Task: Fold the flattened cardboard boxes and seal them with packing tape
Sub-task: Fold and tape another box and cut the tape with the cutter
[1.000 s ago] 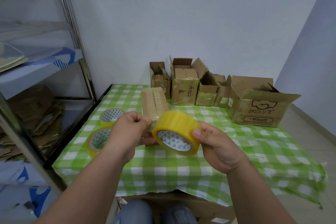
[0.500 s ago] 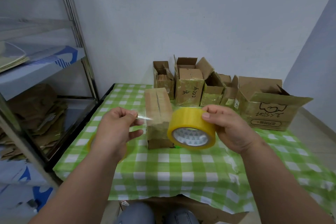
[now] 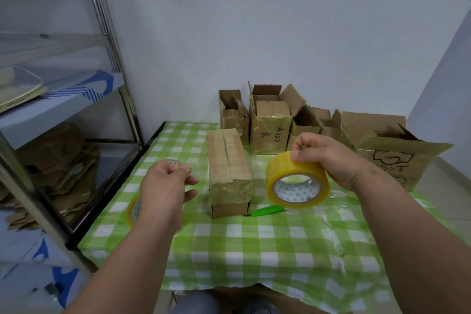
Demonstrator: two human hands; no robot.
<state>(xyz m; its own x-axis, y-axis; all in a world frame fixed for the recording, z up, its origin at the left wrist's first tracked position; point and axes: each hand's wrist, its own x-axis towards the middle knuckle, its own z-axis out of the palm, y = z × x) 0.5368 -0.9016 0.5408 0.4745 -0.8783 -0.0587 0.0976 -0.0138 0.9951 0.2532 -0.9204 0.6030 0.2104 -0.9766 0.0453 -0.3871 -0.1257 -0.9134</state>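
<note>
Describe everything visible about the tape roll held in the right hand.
The tape roll is a wide ring of glossy, yellowish translucent packing tape wound on a white core printed with small green triangles. It is held above the checked tablecloth, tilted so its open core faces the camera. The right hand grips its upper edge, thumb on the outer face. It hangs right of the long closed box, above a green pen-like object, touching neither.
</note>
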